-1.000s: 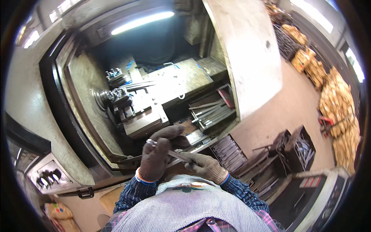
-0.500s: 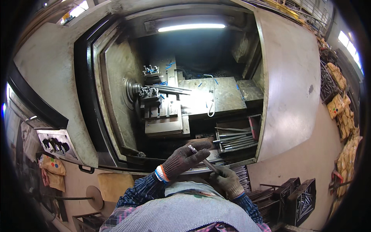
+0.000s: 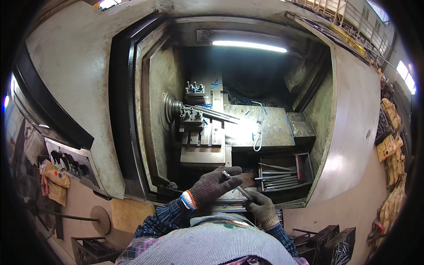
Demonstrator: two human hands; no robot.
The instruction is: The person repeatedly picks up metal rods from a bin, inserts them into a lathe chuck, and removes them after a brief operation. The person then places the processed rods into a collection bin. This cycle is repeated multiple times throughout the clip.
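Metal rod (image 3: 241,191), slim and shiny, lies at 5 o'clock from the centre of the view, slanting between two gloved hands with its brighter tip toward 11 o'clock. Right hand (image 3: 263,210) is closed around its lower end. Left hand (image 3: 214,185), at 6 o'clock, has the tip between thumb and fingers; whether it squeezes the rod, I cannot tell. Just beyond the hands, at 4 o'clock, a tray (image 3: 301,167) holds several darker rods lying side by side. Farther into the open machine, a pale hooked rod (image 3: 259,143) rests on a flat metal plate (image 3: 278,119) toward 3 o'clock. At 10 o'clock, a tool post (image 3: 191,116) stands just beside the round chuck (image 3: 171,108). Deepest, at 1 o'clock, a tube light (image 3: 249,46) glows white.
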